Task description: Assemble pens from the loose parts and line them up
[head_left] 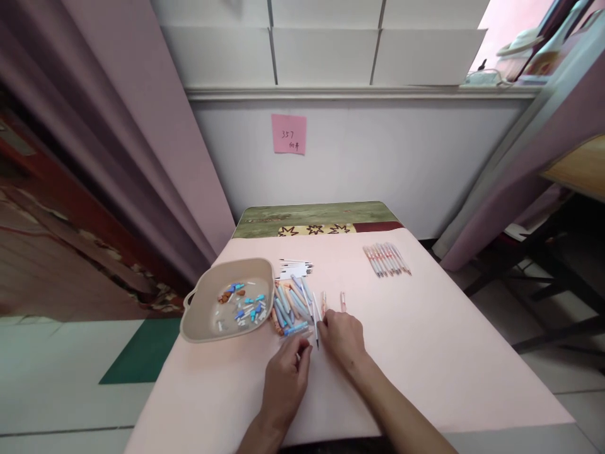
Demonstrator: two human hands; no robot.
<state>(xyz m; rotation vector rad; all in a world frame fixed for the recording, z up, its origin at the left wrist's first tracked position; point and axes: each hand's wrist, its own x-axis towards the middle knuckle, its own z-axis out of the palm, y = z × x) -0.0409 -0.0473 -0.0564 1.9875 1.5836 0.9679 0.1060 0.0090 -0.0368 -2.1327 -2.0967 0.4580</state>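
Observation:
My right hand (345, 337) is closed, its fingertips on a slim white pen refill (316, 318) whose dark tip points toward me. My left hand (286, 372) rests to its left with thumb and fingers pinched; whatever is between them is too small to make out. Just beyond the left hand lie a blue pen barrel (295, 329) and a pile of pastel pen barrels (289, 301). Two short patterned pen parts, one left (324, 302) and one right (343, 301), lie past my right hand.
A beige basin (189, 331) at the left holds blue, brown and clear small parts. White refills (295, 270) lie behind the barrels. A row of pens (386, 260) lies at the back right on the pink-covered table (449, 353). A wall stands behind.

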